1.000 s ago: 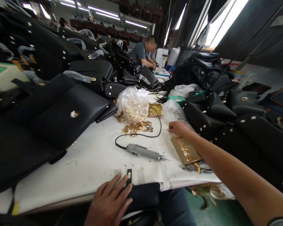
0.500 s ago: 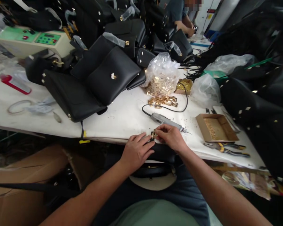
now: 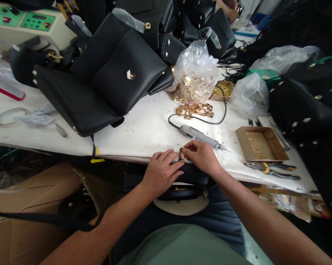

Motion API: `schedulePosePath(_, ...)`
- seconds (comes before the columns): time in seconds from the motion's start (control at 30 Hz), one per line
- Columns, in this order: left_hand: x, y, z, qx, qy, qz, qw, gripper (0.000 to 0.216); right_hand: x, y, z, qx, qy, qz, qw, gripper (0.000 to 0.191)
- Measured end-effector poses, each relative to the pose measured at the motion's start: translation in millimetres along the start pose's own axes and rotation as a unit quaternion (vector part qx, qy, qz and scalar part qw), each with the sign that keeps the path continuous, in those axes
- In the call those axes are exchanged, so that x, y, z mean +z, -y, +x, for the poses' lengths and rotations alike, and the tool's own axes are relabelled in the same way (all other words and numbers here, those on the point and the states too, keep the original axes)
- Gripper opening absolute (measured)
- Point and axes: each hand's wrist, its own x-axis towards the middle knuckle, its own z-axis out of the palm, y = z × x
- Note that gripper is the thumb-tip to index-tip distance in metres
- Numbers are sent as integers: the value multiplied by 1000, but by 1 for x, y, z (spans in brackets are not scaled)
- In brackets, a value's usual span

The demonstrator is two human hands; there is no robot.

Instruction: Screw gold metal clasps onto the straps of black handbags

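At the table's front edge, a small gold-coloured metal clasp plate stands between my two hands. My right hand pinches it at its right side with thumb and fingertips. Fingers stretched out, my left hand lies on the black leather of a bag, its fingertips close by the plate. This bag rests over my lap and against the table edge, with a beige-edged opening toward me. Just beyond my right hand lies a grey electric screwdriver, its bit pointing right.
Loose gold clasps lie before a clear plastic bag of metal parts. To the right are a cardboard box of small screws and yellow-black pliers. Black handbags fill the back left. A carton stands lower left.
My right hand has brought the gold plate down onto the spot by my left fingertips, over the darker piece seen there before. The camera view has tilted lower; my left hand stays in place.
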Motion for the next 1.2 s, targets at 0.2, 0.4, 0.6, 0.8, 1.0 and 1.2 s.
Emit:
schedulePosePath(0.2, 1, 1, 0, -1, -3, -7, 1000, 28, 2, -2, 5, -3, -6, -56, 998, 13)
schedulePosePath(0.4, 4, 3, -1, 11, -7, -2, 1000, 28, 2, 1, 8, -14, -1, -100, 995, 7)
schedulePosePath(0.6, 4, 3, 0, 18, -22, 6, 1000, 28, 1, 2, 9, -1, 17, -104, 994, 4)
schedulePosePath(0.8, 4, 3, 1, 15, -24, 0, 1000, 28, -5, 3, 9, -7, 42, -78, 996, 6)
schedulePosePath(1.0, 3, 3, 1, 11, -29, -6, 1000, 27, -14, 0, 8, -23, 95, -62, 993, 14)
schedulePosePath(1.2, 3, 3, 1, 12, -39, -6, 999, 26, -12, -6, 9, -22, 79, -49, 995, 15)
